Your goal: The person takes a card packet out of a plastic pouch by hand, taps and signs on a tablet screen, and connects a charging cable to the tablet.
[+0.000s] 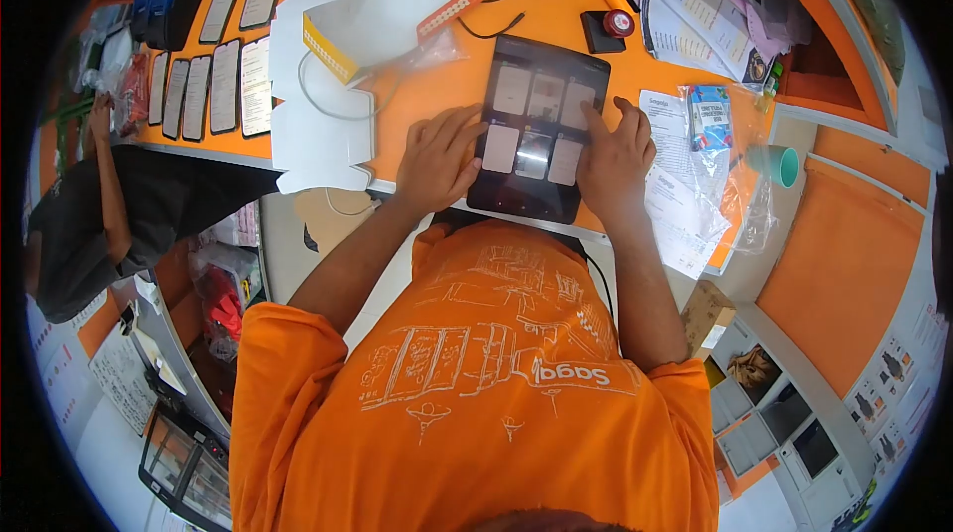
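A dark tablet [539, 130] lies on the orange table in front of me, its screen lit with a grid of several small app windows. My left hand [434, 163] rests along the tablet's left edge, fingers stretched out and fingertips touching its side. At the opposite side is my right hand [615, 160], fingers apart. One of its fingers reaches over the right edge onto the screen, and the others stand off the tablet. Neither hand is wrapped round anything.
Left of the tablet lie a white cardboard sheet [323, 135] and an open white-and-orange box [397, 16]. Several phones [226, 85] line the table's left end, beside a person in dark clothes [119, 214]. Papers [675, 204], a plastic bag [749, 175] and a teal cup [784, 167] are at right.
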A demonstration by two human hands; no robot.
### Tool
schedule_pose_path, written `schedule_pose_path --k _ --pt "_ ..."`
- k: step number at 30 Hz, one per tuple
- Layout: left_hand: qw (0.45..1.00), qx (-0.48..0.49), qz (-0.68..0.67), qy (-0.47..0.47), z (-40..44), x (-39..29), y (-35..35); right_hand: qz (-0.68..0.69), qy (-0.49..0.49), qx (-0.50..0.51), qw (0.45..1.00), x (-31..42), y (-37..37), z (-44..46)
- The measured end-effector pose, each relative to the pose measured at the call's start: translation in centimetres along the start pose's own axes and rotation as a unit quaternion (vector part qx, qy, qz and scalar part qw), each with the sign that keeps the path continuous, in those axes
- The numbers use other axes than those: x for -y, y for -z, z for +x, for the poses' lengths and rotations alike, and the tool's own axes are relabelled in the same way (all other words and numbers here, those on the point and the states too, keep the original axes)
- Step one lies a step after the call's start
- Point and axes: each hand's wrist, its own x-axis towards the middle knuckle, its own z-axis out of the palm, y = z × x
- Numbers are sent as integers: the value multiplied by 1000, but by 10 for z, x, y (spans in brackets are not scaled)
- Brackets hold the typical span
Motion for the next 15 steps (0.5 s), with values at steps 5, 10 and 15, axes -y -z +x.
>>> schedule_pose_path --k 5,10,15 --pt "1000 2 -1 0 1 -2 3 -6 4 13 1000 0 -1 2" --pt "1000 1 -3 2 1 -2 2 -12 4 22 1000 -1 -6 3" --pt "1000 -2 8 7 2 -3 2 13 11 12 1000 -12 3 3"
